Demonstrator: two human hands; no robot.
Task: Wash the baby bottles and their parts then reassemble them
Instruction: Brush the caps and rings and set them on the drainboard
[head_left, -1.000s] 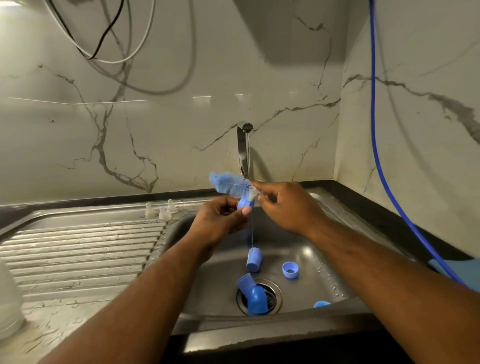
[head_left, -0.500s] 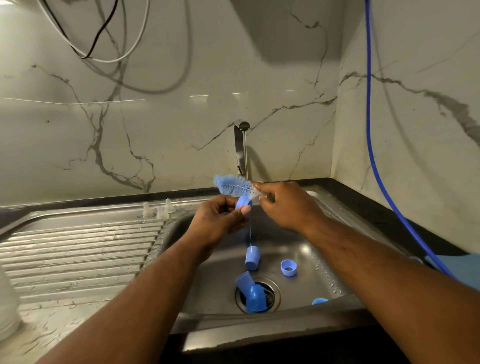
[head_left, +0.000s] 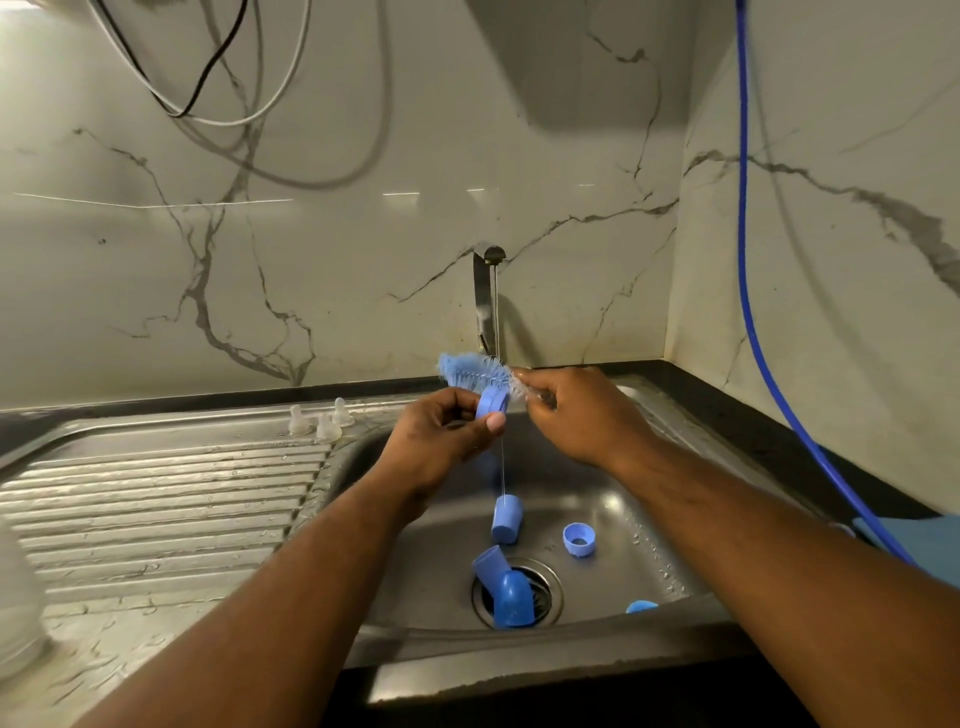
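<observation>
Change: brush (head_left: 470, 371) has drawn back a touch toward the right hand since a second ago, and both hands keep their spot under the tap (head_left: 485, 296).
Left hand (head_left: 447, 434): up over the basin, forearm reaching in from the lower left, fingers and thumb curled round a blue screw ring (head_left: 492, 402), thumbnail showing just beneath it.
Right hand (head_left: 576, 415): level with the left, knuckles up, fingertips pinching the brush by its stem. Bristles point leftward above the ring and touch it; whether they pass through it, cannot tell.
Water: thin stream (head_left: 502, 467) dropping between the two hands, right beside the ring.
Below the hands: blue cap (head_left: 506, 519) lying on the sink (head_left: 649, 551) floor where the stream lands. Nearer the person, two more blue caps (head_left: 511, 597) overlap on the drain. A second ring (head_left: 578, 540) sits under the right wrist.
Left of the left hand: three clear teats (head_left: 318, 422) standing on the drainboard (head_left: 156, 493).
Right of the right arm: blue hose (head_left: 748, 286) hanging down the wall.
</observation>
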